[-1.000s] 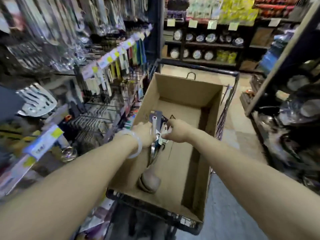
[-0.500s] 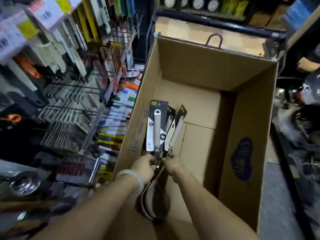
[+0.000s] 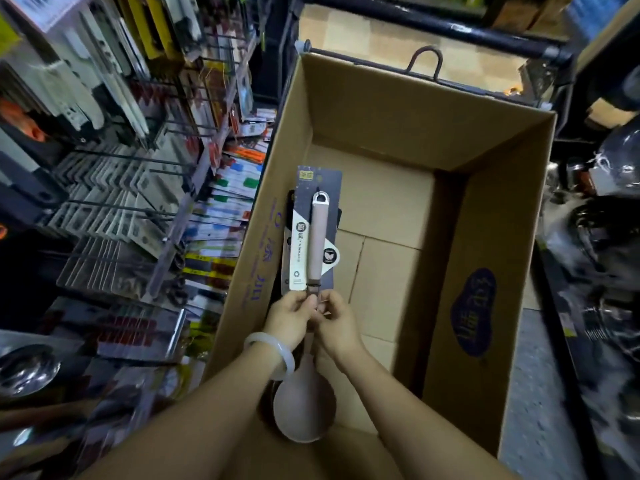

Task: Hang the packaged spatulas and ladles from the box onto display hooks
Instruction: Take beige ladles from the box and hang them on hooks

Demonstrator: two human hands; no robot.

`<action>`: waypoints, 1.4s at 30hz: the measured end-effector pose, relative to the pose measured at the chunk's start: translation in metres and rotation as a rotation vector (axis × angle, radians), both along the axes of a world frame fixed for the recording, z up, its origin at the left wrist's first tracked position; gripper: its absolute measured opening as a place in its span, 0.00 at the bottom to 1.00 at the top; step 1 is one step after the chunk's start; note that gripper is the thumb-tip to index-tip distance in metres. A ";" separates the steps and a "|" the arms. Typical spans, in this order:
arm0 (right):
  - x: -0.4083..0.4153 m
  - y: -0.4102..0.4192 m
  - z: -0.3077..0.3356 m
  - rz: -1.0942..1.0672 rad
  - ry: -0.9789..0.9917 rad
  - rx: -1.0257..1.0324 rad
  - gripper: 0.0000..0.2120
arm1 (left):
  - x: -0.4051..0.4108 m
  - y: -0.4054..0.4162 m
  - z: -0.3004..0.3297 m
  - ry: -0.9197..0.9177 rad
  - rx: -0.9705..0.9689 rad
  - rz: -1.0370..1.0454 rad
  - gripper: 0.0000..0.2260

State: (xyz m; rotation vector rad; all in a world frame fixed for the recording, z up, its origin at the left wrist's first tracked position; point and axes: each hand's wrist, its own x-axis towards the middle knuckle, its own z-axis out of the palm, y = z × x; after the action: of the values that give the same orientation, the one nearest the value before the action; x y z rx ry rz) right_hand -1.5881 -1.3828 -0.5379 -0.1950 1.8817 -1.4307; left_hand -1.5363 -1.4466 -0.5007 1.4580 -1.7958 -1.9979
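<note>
A black wire cart (image 3: 450, 29) is carrying an open cardboard box (image 3: 398, 116), which is standing on it beside the display shelving (image 3: 138, 188).

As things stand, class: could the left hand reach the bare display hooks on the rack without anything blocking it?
Probably yes. The display hooks jut out on the left hand's side with open air between, but that hand, with the right hand, grips the packaged ladles.

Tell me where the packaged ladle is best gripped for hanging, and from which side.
Probably at the thin metal neck just below the backing card, where the left hand and right hand already pinch the ladle from either side. Coming from the bowl end leaves the card's top edge free and pointing away, toward the display hooks on the left.
</note>
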 end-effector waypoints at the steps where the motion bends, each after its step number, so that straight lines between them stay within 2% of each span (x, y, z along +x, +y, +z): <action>1: 0.002 -0.001 0.002 0.035 0.015 0.003 0.15 | 0.001 0.001 0.001 0.018 0.049 0.068 0.05; 4: 0.008 -0.004 0.008 0.139 -0.012 -0.031 0.16 | 0.006 -0.003 -0.003 0.032 0.083 0.198 0.04; 7: 0.007 0.002 -0.002 -0.040 -0.122 0.028 0.20 | 0.012 -0.012 -0.004 0.028 0.070 0.243 0.06; 9: 0.003 0.007 -0.018 -0.095 -0.028 0.166 0.19 | 0.016 -0.016 -0.005 0.032 0.079 0.240 0.07; 12: 0.007 0.001 -0.026 0.146 0.018 0.301 0.08 | 0.020 -0.018 -0.010 0.020 0.070 0.221 0.11; 13: 0.009 -0.002 -0.030 0.184 0.012 0.317 0.08 | 0.020 -0.019 -0.013 0.013 0.064 0.221 0.12; 15: 0.009 -0.009 -0.033 0.183 0.035 0.364 0.09 | 0.021 -0.018 -0.016 -0.004 0.047 0.219 0.12; 17: 0.008 -0.013 -0.035 0.190 0.067 0.413 0.05 | 0.022 -0.018 -0.018 -0.013 0.038 0.215 0.11; 20: 0.008 -0.010 -0.036 0.163 -0.002 0.348 0.16 | 0.023 -0.019 -0.017 -0.003 0.037 0.211 0.11; 22: 0.009 -0.003 -0.033 0.128 -0.066 0.271 0.18 | 0.024 -0.019 -0.015 0.001 0.045 0.206 0.12; 24: 0.007 0.006 -0.027 0.114 -0.044 0.229 0.18 | 0.024 -0.018 -0.011 0.012 0.063 0.214 0.12; 27: -0.002 0.015 -0.008 0.098 -0.003 0.162 0.09 | 0.023 -0.017 -0.002 0.034 0.074 0.217 0.12; 34: -0.034 0.034 0.050 0.052 0.045 -0.004 0.14 | 0.018 -0.012 0.041 0.148 0.044 0.296 0.10; 42: -0.044 0.071 0.168 0.311 0.294 -0.132 0.18 | 0.035 0.040 0.134 0.310 -0.104 0.405 0.12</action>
State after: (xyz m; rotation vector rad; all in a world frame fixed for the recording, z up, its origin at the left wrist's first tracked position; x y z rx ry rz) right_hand -1.6325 -1.3115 -0.3702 -0.7650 1.8830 -1.3638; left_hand -1.5015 -1.4063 -0.3664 1.2717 -1.3328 -1.7787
